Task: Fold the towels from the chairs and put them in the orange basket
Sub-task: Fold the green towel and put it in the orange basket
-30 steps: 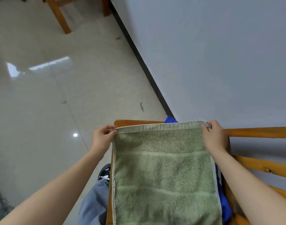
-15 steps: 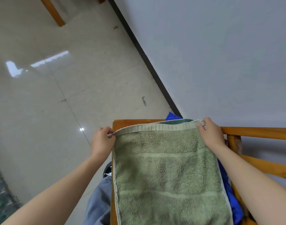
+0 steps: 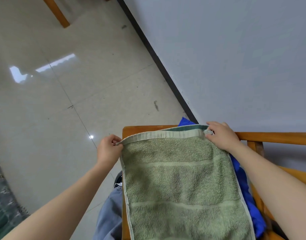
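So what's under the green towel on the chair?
Under the green towel, a blue cloth shows along the right edge and a darker green layer at the far edge. The rest is covered.

A brown wooden chair (image 3: 270, 138) stands on the shiny floor (image 3: 62, 118) next to the wall (image 3: 235, 58). A blue towel (image 3: 242, 184) lies on its seat. A green towel (image 3: 180, 179) is spread over it.

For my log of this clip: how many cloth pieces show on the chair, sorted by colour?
Light green towel: 1, spread on top
Dark green cloth: 1, only an edge showing at the far end
Blue cloth: 1, mostly covered, so there may be more beneath
Total: 3
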Motion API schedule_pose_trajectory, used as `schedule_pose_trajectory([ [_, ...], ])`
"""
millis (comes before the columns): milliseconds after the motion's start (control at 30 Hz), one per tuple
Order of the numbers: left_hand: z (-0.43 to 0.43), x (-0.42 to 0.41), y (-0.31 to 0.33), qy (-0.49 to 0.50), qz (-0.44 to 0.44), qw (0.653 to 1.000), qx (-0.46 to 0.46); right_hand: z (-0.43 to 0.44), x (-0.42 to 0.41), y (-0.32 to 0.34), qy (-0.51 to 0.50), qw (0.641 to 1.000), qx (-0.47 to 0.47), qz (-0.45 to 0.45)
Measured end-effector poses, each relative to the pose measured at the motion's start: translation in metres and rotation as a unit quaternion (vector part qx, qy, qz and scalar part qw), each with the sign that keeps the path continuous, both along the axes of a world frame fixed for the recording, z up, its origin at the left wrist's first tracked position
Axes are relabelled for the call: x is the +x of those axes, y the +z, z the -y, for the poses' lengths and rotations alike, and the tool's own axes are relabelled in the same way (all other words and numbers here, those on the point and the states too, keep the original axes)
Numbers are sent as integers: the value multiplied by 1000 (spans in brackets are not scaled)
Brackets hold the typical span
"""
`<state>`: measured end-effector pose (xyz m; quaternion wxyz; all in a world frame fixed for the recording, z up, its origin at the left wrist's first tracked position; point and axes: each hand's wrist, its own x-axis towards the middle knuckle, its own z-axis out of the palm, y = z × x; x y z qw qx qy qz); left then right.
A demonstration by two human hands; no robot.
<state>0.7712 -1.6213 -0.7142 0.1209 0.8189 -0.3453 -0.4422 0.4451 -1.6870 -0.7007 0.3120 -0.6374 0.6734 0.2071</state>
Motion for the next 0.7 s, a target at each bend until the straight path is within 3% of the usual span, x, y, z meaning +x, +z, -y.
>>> schedule_pose_trajectory([
  [133,-5,9,7,8,-14,1000,-12,1,8,6,9,996,-86,-31],
  [400,-28,21,47,62,-87,991,-86,-27,0,39,-86,975,-199,49],
  [567,-45,26,79,165,-190,960,-124,-49,6,83,-263,914,-259,170],
  [700,-47,40,133,229,-285,915,-172,-57,13,149,-293,852,-310,303],
])
